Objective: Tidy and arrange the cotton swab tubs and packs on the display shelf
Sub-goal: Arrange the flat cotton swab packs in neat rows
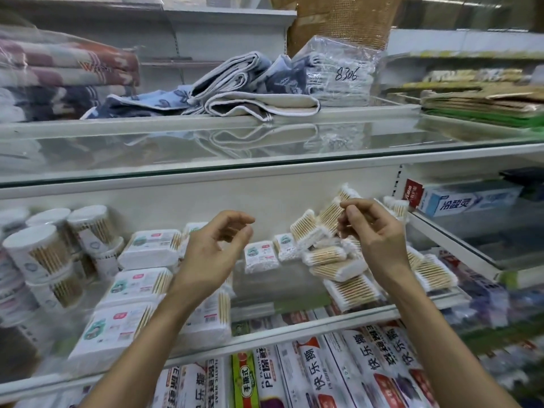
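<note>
On the middle shelf (pixel 265 334), round cotton swab tubs (pixel 38 254) stand stacked at the left. Flat labelled swab packs (pixel 138 285) lie in rows left of centre. A loose heap of clear swab packs (pixel 332 260) sits right of centre. My left hand (pixel 212 251) hovers above the flat packs, fingers curled and apart, holding nothing. My right hand (pixel 374 231) is raised over the heap, its fingertips pinched on a clear swab pack (pixel 332 212) that stands tilted against the back wall.
A glass shelf (pixel 265 148) above carries folded towels (pixel 235 89) and bagged cloths. Toothpaste boxes (pixel 459 200) lie on the right-hand shelf. Plastic wrap rolls (pixel 323 372) fill the shelf below.
</note>
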